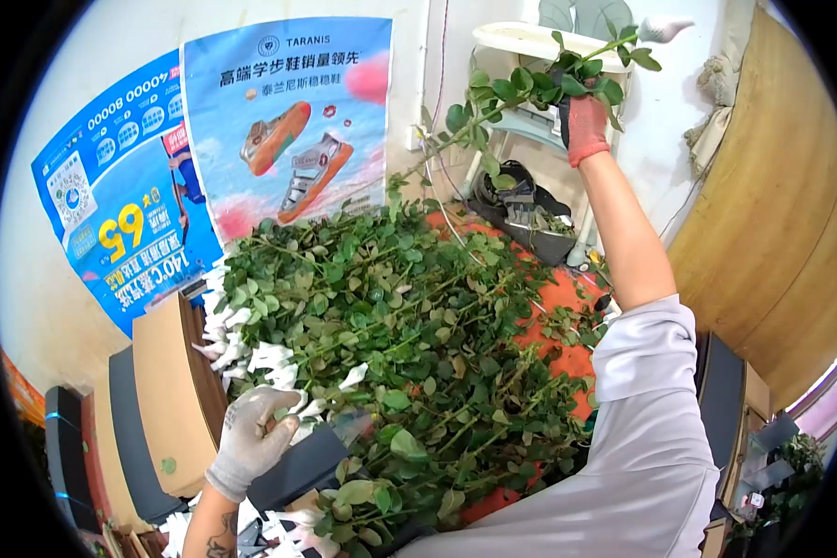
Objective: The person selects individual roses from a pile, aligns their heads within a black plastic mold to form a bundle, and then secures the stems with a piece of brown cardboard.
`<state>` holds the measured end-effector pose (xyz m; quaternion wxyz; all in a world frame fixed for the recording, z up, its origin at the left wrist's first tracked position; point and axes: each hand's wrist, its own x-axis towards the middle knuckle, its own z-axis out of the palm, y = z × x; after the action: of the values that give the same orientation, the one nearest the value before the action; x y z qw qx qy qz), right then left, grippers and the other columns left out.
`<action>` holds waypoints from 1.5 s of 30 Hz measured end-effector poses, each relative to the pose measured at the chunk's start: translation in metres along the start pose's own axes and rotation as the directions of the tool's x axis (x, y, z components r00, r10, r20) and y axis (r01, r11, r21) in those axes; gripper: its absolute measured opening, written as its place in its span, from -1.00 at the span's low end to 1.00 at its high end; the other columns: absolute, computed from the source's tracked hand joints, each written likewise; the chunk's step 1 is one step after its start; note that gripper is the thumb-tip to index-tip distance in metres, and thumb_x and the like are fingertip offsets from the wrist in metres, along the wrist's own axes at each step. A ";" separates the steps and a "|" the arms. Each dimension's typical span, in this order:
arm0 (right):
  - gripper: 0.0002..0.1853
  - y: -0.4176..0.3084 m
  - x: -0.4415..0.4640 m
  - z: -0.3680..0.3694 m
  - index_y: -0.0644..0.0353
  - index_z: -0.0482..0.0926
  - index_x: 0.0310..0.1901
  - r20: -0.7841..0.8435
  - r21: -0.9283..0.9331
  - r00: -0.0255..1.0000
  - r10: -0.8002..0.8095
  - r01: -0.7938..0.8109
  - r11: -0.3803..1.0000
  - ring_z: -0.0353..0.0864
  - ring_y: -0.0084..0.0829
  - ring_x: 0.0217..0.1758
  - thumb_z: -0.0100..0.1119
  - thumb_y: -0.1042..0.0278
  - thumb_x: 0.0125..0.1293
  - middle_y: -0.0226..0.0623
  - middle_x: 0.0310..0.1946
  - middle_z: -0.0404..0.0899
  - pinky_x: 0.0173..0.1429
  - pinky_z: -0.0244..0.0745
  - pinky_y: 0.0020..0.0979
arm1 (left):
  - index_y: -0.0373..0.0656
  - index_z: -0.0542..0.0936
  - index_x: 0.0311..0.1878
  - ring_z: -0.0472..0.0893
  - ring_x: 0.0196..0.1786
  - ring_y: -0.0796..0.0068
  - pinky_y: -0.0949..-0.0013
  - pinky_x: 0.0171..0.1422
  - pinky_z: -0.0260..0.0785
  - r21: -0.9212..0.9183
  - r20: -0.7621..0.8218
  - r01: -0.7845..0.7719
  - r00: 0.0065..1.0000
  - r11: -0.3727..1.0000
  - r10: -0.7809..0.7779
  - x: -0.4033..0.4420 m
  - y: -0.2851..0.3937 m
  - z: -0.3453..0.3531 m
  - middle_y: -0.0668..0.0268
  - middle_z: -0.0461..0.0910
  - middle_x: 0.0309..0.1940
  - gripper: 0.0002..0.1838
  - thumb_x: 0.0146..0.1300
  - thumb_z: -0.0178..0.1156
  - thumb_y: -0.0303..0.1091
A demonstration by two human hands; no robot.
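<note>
My right hand (586, 121), in a red and dark glove, is raised at the upper right and closed round a leafy green stem (502, 107). The stem slants across, with a white-wrapped bud (665, 30) at its upper right end. Low on the left, my left hand (256, 432) wears a pale grey glove, its fingers curled beside white-wrapped buds (274, 358); whether it grips one of them is unclear. Between the hands spreads a large pile of leafy stems (391, 307), most wrapped buds lying along its left edge.
Orange-red cloth (567, 298) shows beneath the pile. Behind stand a pale high chair (530, 42) and a dark bag (530, 219). Posters (288, 121) hang on the wall. Cardboard (172, 391) is at the left, a brown curtain (772, 223) at the right.
</note>
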<state>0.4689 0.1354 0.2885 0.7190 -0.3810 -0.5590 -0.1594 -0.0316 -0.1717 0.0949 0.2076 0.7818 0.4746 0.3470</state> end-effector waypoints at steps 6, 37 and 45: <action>-0.59 -0.068 -0.058 -0.023 0.16 0.39 0.16 0.540 0.030 0.734 -0.411 0.472 0.881 0.42 -0.22 0.19 -0.11 0.24 0.32 -0.13 0.14 0.44 0.21 0.32 -0.25 | -0.26 0.59 -0.20 0.54 -0.15 0.05 0.18 -0.02 0.36 0.029 -0.061 0.114 0.992 0.993 -0.112 -0.079 0.004 0.011 0.06 0.58 -0.27 -0.74 0.02 0.19 -0.36; -0.49 -0.316 -0.323 -0.105 0.25 0.39 0.13 0.982 0.181 -0.043 -0.183 0.470 0.864 0.50 -0.17 0.04 0.04 0.28 0.11 -0.10 -0.04 0.49 0.16 0.38 -0.23 | -0.28 0.33 0.24 0.34 0.22 0.00 0.15 0.32 0.15 0.142 -0.155 0.336 0.937 0.931 -0.314 -0.251 0.005 0.092 -0.05 0.36 0.16 -0.41 0.09 0.17 -0.38; -0.57 -0.356 -0.485 -0.196 0.13 0.49 0.03 0.879 0.453 0.122 -0.462 -0.518 0.725 0.54 -0.17 -0.13 0.17 0.22 0.09 -0.20 -0.15 0.57 0.01 0.43 -0.26 | -0.36 0.21 0.31 0.28 0.30 0.11 0.16 0.35 0.14 0.130 -0.150 0.377 0.922 0.917 -0.357 -0.256 -0.005 0.107 -0.01 0.26 0.26 -0.41 0.19 0.04 -0.45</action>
<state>0.2121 -0.3373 -0.0451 0.2424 -0.0999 -0.8909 0.3709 -0.0348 -0.3957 -0.0692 0.1775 0.6697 0.6506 0.3110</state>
